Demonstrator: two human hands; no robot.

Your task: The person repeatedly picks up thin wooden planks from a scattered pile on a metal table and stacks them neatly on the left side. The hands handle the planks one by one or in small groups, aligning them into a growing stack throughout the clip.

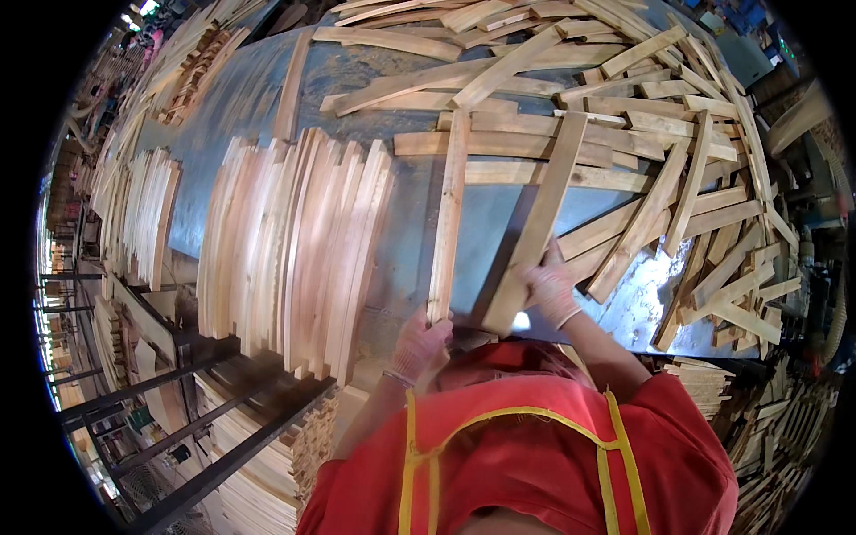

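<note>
My left hand (pixel 422 346), in a thin pale glove, is closed round the near end of a narrow wooden slat (pixel 448 218). That slat stretches away from me, its far end over the loose boards. To its right, my right hand (pixel 550 292), gloved too, grips the right edge of a wider wooden board (pixel 541 218) near its lower end. This board slants, with its top leaning right across other pieces. Both pieces are apart from each other, above the blue-grey metal tabletop (pixel 486 214).
Left of my hands stands a tight row of slats (pixel 290 259), with a smaller bundle (pixel 152 214) beyond it. Loose boards (pixel 624 134) lie criss-crossed over the far and right table. Dark metal rails (pixel 223 464) run at lower left, and more wood (pixel 758 446) is piled at lower right.
</note>
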